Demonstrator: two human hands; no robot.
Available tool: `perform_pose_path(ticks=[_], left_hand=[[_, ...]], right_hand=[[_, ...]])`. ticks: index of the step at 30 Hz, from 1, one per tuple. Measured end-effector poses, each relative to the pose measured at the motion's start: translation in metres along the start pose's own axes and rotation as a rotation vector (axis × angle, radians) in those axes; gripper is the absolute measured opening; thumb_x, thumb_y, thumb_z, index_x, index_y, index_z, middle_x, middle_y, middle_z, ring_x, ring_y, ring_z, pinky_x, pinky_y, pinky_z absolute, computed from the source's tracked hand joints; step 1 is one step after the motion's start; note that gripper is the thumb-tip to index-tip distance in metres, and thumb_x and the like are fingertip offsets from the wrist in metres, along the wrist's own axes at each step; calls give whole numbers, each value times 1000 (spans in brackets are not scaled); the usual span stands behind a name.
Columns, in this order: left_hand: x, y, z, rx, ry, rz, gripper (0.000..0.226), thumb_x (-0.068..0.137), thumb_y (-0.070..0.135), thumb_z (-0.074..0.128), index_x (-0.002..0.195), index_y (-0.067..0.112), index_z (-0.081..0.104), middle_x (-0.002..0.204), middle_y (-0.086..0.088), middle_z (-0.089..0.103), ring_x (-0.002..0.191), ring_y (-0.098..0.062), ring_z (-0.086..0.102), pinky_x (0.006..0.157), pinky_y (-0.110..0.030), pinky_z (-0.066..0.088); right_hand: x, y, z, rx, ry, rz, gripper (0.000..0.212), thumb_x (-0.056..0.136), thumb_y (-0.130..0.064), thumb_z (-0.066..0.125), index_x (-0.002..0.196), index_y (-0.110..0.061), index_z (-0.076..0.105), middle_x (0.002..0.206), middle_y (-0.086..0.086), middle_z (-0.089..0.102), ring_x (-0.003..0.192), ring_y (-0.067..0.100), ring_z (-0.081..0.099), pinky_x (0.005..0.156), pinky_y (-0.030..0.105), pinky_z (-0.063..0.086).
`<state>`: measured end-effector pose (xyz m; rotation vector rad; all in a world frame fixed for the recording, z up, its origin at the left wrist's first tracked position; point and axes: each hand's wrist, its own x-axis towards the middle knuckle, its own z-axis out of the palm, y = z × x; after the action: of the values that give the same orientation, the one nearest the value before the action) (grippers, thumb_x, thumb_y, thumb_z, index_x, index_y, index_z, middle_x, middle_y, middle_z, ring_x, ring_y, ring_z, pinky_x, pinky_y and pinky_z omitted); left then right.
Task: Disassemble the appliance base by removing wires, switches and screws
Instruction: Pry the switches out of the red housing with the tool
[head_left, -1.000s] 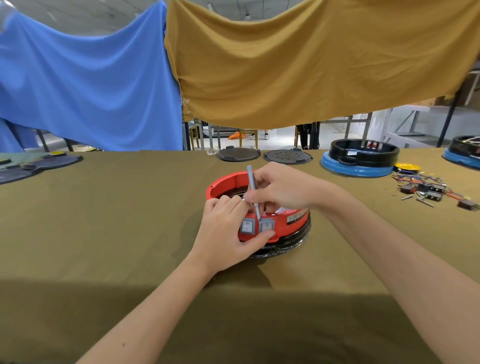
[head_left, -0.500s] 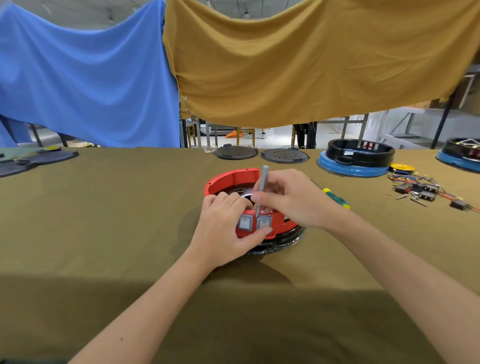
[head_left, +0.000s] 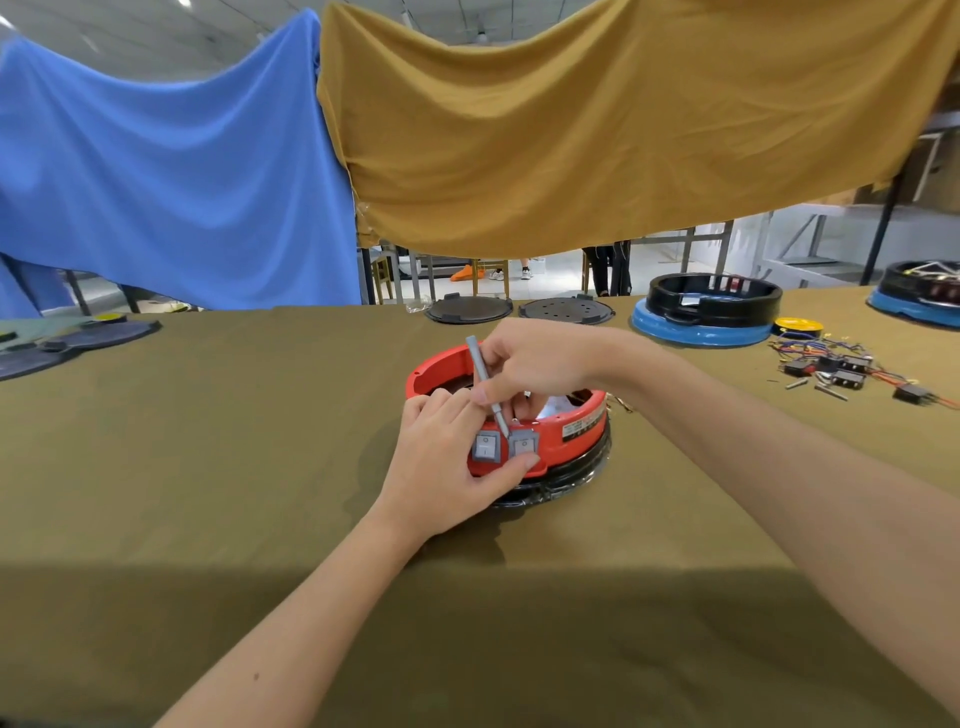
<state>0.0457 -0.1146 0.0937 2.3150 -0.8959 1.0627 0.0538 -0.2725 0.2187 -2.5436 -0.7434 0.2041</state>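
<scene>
A round red appliance base (head_left: 576, 434) sits on a black lower ring at the table's middle. Two grey rocker switches (head_left: 486, 447) are set in its near wall. My left hand (head_left: 447, 457) grips that wall, fingers over the rim and thumb under the right switch. My right hand (head_left: 535, 364) holds a thin grey screwdriver (head_left: 485, 379) like a pen. Its tip points down at the top edge between the two switches. The inside of the base is mostly hidden by my hands.
An olive cloth covers the table (head_left: 208, 467). Two black round lids (head_left: 467, 310) lie at the far edge. Black-and-blue bases (head_left: 706, 312) stand at the far right, beside a pile of removed wires, switches and screws (head_left: 852, 371). Dark parts (head_left: 62, 343) lie far left.
My right hand shifted slightly, and the screwdriver now leans with its top to the left, tip still at the switches. The left hand keeps its grip on the base.
</scene>
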Motion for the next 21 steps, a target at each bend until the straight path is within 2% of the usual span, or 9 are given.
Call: perform_pose_path(ticks=[4,6,9,13,17,21], left_hand=[[0,-1,1,5,1,-4,48,87,66,54,107,23,65,101,14,61,88,-9,49,89,-35,37],[0,-1,1,18,18,-7,47,86,66,54,101,22,63,89,18,49,83,-6,43,87,-33,37],[1,0,1,16,47,-5,46,85,65,56,98,21,62,86,21,40,82,-3,38,86,-31,34],[0,0,0,3,7,-7,48,86,66,55,105,22,63,91,16,54,86,-7,47,89,-34,38],[0,1,-1,-21,-26,-19,52,87,66,54,115,23,63,104,13,63,93,-10,53,94,-35,38],[0,0,-1,-22,-20,-11,49,86,64,56,111,22,65,109,12,64,93,-8,52,93,-34,37]], right_hand=[[-9,10,9,10,127,-43,21,98,-24,63,94,-4,68,86,11,74,68,14,70,70,31,61],[-21,19,17,86,234,-93,16,96,-25,65,93,-10,69,84,4,74,72,15,72,74,33,61],[-32,25,24,155,298,-139,12,95,-24,65,91,-14,70,83,-2,73,76,14,71,77,35,60],[-20,17,19,19,220,-97,16,97,-26,64,91,-13,68,83,3,73,71,14,70,68,30,58],[-9,7,6,-9,82,-39,22,99,-23,61,95,-3,68,83,9,74,64,13,66,70,30,59],[-1,1,-1,-7,-16,-13,23,100,-18,58,96,3,67,88,18,74,67,19,66,72,36,60]])
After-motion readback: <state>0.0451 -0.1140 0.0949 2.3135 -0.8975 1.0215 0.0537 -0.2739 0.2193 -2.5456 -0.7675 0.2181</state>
